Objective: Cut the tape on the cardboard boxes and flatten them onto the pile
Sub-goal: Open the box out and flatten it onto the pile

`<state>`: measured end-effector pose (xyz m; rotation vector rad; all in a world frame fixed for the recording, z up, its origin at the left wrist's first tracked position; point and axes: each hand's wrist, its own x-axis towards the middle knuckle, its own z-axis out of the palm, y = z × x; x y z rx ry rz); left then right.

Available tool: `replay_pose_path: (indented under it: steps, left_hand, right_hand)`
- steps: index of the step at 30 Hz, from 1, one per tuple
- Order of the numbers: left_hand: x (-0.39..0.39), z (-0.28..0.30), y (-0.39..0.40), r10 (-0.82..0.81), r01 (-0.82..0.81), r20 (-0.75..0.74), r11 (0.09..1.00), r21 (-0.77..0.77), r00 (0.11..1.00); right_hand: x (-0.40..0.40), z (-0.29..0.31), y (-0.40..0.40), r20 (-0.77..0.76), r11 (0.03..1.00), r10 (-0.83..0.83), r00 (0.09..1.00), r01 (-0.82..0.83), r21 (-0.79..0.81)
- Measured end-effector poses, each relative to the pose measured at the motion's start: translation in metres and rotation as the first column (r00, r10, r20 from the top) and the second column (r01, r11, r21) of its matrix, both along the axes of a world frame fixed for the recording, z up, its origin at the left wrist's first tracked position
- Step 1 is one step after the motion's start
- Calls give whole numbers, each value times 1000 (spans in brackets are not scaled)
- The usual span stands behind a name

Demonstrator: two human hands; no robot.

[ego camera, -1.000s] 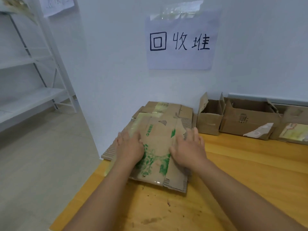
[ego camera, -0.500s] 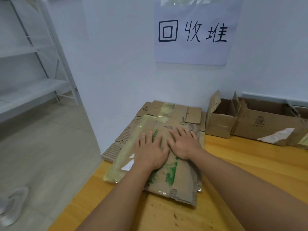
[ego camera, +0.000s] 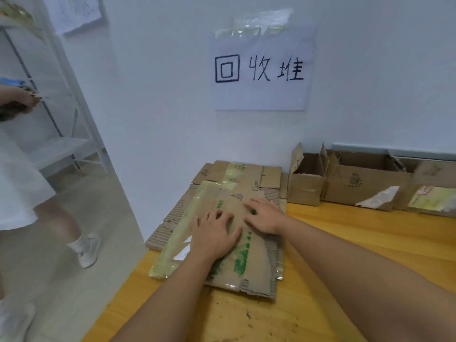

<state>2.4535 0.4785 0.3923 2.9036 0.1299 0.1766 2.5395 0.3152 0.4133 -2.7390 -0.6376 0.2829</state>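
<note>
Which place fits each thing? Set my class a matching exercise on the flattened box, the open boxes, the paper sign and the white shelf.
Things:
1. flattened box
2. open boxes
3. paper sign
4. white shelf

Places:
A. taped to the wall
B. on the floor at far left
C. under both hands, on top of the pile
D. upright along the wall at the table's back edge

Pairs: 1-C, 2-D, 3-A, 4-B
</note>
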Motion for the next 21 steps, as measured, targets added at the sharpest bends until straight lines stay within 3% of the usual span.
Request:
replay_pose_path:
  steps: [5,13,21]
  left_hand:
    - [-2,15,-21,26,-19,-153,999,50,988]
    - [-29,37,-115,-120,117,145,993,24,982]
    - [-48,35,-221,-331,304,221,941,148,917]
  right_hand:
    - [-48,5,-59,64,992,-51,997,43,115]
    - [-106,16,-174,119,989,-142,983,136,59]
    - [-145,14,-291,217,968,-248,944,249,24]
